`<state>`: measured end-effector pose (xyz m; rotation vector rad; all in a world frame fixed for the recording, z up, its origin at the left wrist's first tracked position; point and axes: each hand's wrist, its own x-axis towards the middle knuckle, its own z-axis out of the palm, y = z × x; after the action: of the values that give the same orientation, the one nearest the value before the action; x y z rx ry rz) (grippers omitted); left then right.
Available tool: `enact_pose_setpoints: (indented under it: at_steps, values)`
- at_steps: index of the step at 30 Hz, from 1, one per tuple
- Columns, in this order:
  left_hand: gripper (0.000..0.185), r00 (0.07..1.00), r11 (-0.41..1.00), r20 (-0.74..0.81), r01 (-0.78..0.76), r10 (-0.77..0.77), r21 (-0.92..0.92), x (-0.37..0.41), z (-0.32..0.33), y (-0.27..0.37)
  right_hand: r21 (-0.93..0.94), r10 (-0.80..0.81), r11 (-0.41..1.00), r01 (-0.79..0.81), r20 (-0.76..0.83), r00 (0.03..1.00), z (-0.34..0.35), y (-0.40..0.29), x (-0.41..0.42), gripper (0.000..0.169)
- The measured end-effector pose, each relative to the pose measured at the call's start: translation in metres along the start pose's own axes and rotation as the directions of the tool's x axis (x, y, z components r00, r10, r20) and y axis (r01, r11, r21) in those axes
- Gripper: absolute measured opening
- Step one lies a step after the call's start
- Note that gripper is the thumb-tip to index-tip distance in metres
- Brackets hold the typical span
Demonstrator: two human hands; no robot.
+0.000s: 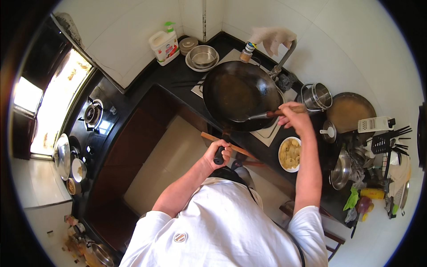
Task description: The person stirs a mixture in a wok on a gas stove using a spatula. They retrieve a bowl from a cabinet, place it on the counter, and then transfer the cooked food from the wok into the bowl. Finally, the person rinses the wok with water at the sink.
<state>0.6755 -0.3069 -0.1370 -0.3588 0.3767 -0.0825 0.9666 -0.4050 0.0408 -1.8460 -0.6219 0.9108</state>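
A large dark wok rests over the sink under the bent metal faucet, with some brownish liquid in its bottom. Its black handle points towards me, and my left hand is closed around the end. My right hand, slightly blurred, grips the wooden handle of a metal spatula. The spatula's blade reaches into the near side of the wok; its edge is hard to make out. Below my right hand, beside the forearm, stands a white bowl of sliced yellowish food.
Behind the wok are stacked metal bowls, a white pump jug and a small jar. A metal pot, round board and grater stand right. A gas burner is left.
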Motion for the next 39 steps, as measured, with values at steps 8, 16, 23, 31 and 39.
enact_pose_setpoints:
  at_steps: [8, 16, 23, 31, 39]
  values:
    - [0.006, 1.000, 1.000, 0.004, -0.002, 0.002, -0.013, -0.002, 0.008, 0.000, 0.089, -0.051, 0.994, 0.068, -0.178, 0.983, 0.020, -0.002, -0.013, 0.026]
    - [0.005, 1.000, 1.000, 0.021, 0.005, -0.005, -0.010, -0.003, 0.010, -0.002, -0.055, 0.015, 0.998, -0.020, -0.107, 0.994, 0.006, -0.019, 0.006, 0.022]
    - [0.006, 1.000, 1.000, 0.015, -0.010, 0.010, -0.017, 0.003, 0.014, -0.004, 0.109, -0.100, 0.986, 0.129, -0.237, 0.966, 0.087, 0.016, -0.013, 0.025]
    - [0.006, 1.000, 0.999, 0.028, 0.013, -0.011, -0.049, -0.002, 0.005, -0.001, -0.064, -0.120, 0.992, 0.108, -0.225, 0.967, 0.049, -0.045, -0.023, 0.030]
    - [0.005, 1.000, 0.998, 0.017, 0.003, -0.002, -0.057, 0.003, 0.009, -0.003, -0.016, -0.287, 0.955, 0.297, -0.306, 0.907, 0.130, 0.013, 0.003, 0.019]
